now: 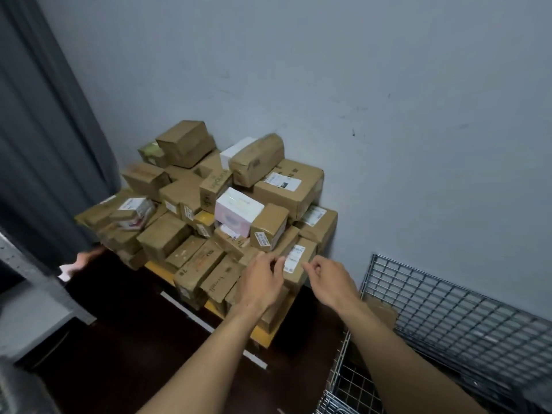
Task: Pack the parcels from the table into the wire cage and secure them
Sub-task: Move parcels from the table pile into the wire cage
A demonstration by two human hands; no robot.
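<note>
A heap of several brown taped parcels (pixel 274 186) and a pink-and-white box (pixel 239 212) covers a low yellow table (pixel 263 334) in the corner. A labelled brown parcel (pixel 298 258) lies at the heap's near right edge. My left hand (pixel 263 282) reaches to its left side and my right hand (pixel 328 282) to its right side, fingers curled and apart; neither visibly grips it. The wire cage (pixel 448 312) stands at the lower right, with a brown parcel (pixel 382 312) inside its near corner.
A grey curtain (pixel 38 144) hangs on the left, beside a grey shelf (pixel 33 300). The pale wall (pixel 388 115) backs the table and cage. The floor (pixel 134 339) is dark, with a white strip (pixel 185 309) running along it.
</note>
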